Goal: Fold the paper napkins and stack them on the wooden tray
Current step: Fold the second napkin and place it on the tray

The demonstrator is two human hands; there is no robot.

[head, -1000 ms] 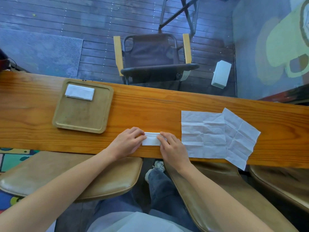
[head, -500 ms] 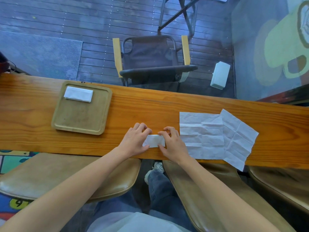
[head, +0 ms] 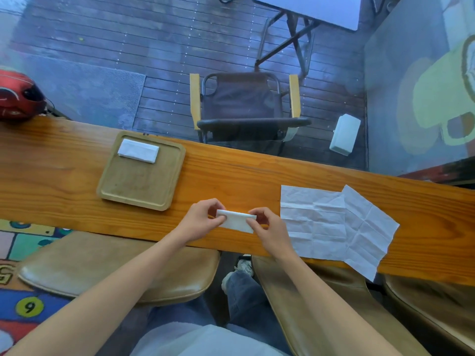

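Napkin (head: pixel 237 222) now lifted, ends hand-hidden

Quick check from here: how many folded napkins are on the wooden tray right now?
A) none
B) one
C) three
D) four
B: a single folded napkin lies in the far corner of the wooden tray, while both hands pinch another folded one above the counter, off the tray.

Digit "9" in yellow circle on play mat (head: pixel 28 307) (lower left), partial letter nearby, unclear

folded napkin (head: pixel 237 221) held, tray (head: pixel 140 187) left
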